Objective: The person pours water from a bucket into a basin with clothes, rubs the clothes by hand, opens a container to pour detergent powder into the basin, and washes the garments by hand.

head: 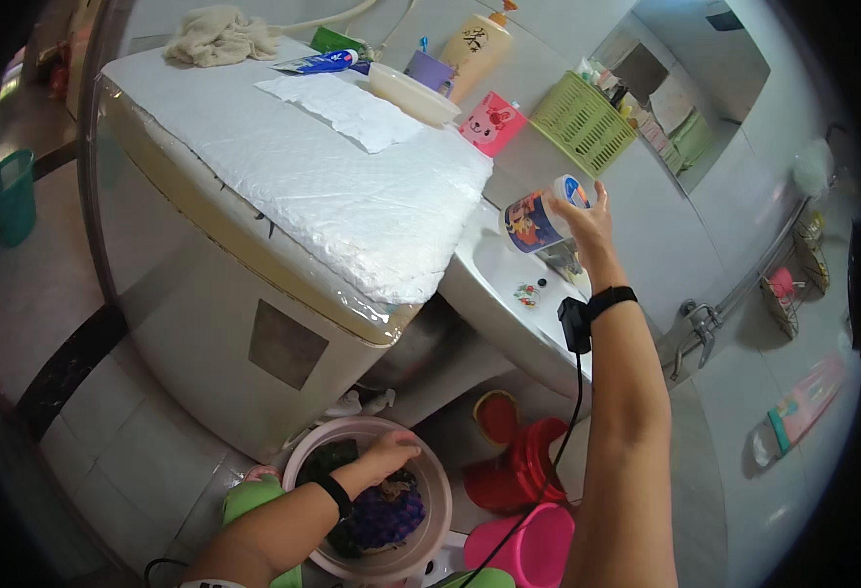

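At the sink (489, 253), my right hand (593, 224) grips a printed plastic tub (529, 220) with a cartoon picture, holding it tilted above the bowl near the tap (566, 261). A black strap with a small black device (576, 323) and a cable is on my right wrist. Lower down, my left hand (392, 452) hangs over a pale pink basin (441, 507), its fingers near the far rim and nothing seen in them. Dark and purple cloth (386, 514) lies inside the basin, partly hidden by my left forearm.
A washing machine (217, 294) with a white cover (371, 213) stands left of the sink, bearing a rag (221, 37), toothpaste tube (320, 62) and white dish (412, 95). A red bucket (504, 478) and pink bucket (522, 547) stand beside the basin. A green basket (584, 125) hangs below the mirror.
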`<action>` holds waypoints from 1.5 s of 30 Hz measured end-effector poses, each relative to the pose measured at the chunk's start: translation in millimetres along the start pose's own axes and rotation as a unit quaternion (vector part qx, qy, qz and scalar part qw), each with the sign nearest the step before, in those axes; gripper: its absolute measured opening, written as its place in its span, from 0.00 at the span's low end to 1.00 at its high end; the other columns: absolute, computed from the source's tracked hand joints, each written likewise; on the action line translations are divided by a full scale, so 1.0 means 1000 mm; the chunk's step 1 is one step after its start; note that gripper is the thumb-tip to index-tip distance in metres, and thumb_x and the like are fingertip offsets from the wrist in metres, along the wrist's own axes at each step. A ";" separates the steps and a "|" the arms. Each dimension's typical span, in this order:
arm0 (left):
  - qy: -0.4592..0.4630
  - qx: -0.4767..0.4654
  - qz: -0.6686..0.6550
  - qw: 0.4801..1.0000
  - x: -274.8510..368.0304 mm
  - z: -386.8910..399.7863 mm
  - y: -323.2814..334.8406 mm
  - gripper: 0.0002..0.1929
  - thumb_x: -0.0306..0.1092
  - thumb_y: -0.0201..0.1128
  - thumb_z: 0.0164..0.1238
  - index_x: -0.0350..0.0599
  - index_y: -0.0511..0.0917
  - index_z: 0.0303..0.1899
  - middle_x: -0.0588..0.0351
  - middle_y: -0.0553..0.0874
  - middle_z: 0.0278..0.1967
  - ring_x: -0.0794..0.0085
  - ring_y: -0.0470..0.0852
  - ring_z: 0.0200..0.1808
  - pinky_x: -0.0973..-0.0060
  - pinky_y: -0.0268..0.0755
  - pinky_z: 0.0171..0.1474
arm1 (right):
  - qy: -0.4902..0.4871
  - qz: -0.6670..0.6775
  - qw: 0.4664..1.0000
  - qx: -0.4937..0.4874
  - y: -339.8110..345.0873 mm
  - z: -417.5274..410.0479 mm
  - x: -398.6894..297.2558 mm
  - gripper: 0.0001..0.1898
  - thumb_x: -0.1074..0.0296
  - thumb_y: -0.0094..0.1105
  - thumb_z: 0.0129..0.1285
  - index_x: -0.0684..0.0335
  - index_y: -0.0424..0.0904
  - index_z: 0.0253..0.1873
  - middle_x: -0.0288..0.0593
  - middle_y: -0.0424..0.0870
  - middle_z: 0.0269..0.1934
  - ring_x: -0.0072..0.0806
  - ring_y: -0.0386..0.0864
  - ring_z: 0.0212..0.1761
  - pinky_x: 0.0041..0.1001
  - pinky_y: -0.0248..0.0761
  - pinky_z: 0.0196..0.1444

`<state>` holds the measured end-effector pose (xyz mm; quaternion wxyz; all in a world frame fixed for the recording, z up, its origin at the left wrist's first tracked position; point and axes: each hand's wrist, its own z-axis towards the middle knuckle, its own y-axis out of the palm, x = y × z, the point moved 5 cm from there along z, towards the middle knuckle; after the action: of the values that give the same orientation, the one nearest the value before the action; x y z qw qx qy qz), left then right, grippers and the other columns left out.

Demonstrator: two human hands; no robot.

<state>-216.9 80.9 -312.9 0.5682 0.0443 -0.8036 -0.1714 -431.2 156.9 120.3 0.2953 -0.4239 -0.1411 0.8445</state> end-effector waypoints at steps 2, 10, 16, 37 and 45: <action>-0.002 -0.013 -0.043 0.999 0.008 0.003 -0.001 0.27 0.38 0.66 0.62 0.38 0.73 0.60 0.52 0.82 0.48 0.72 0.81 0.45 0.75 0.74 0.43 | 0.020 0.085 0.996 -0.024 -0.023 -0.009 -0.003 0.57 0.64 0.77 0.40 0.65 0.46 0.74 0.58 0.72 0.58 0.42 0.76 0.56 0.37 0.70 0.59; 0.068 -0.234 -0.341 0.908 0.053 -0.020 0.004 0.33 0.60 0.56 0.67 0.50 0.66 0.66 0.50 0.77 0.57 0.52 0.82 0.50 0.70 0.76 0.40 | -0.003 0.302 0.933 -0.193 -0.080 -0.136 -0.068 0.49 0.69 0.73 0.50 0.64 0.49 0.74 0.54 0.72 0.56 0.38 0.76 0.54 0.35 0.71 0.58; 0.045 -0.402 -0.408 0.819 0.086 -0.072 0.017 0.50 0.81 0.48 0.52 0.53 0.59 0.70 0.48 0.74 0.63 0.42 0.80 0.53 0.63 0.80 0.38 | 0.080 0.239 0.928 -0.274 -0.046 -0.276 -0.026 0.57 0.61 0.78 0.40 0.62 0.49 0.74 0.50 0.70 0.58 0.37 0.69 0.62 0.33 0.59 0.66; -0.189 -0.225 -0.247 0.923 0.013 -0.034 0.004 0.24 0.53 0.59 0.67 0.45 0.77 0.54 0.51 0.86 0.45 0.63 0.87 0.41 0.63 0.82 0.41 | -0.193 -0.001 0.909 -0.369 -0.051 -0.389 0.065 0.43 0.76 0.71 0.36 0.66 0.63 0.65 0.57 0.66 0.62 0.53 0.66 0.65 0.39 0.64 0.66; -0.169 -0.225 -0.216 0.935 0.012 -0.021 -0.002 0.24 0.51 0.57 0.69 0.40 0.77 0.54 0.49 0.86 0.46 0.64 0.87 0.44 0.63 0.80 0.48 | -0.328 -0.052 0.862 -0.383 -0.051 -0.397 0.061 0.41 0.80 0.69 0.33 0.60 0.69 0.62 0.51 0.69 0.61 0.53 0.68 0.63 0.42 0.67 0.64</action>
<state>-201.5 71.2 -296.3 0.3687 0.0582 -0.7989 -0.4717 -123.4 230.0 -131.8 0.0898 -0.1943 -0.5637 0.7978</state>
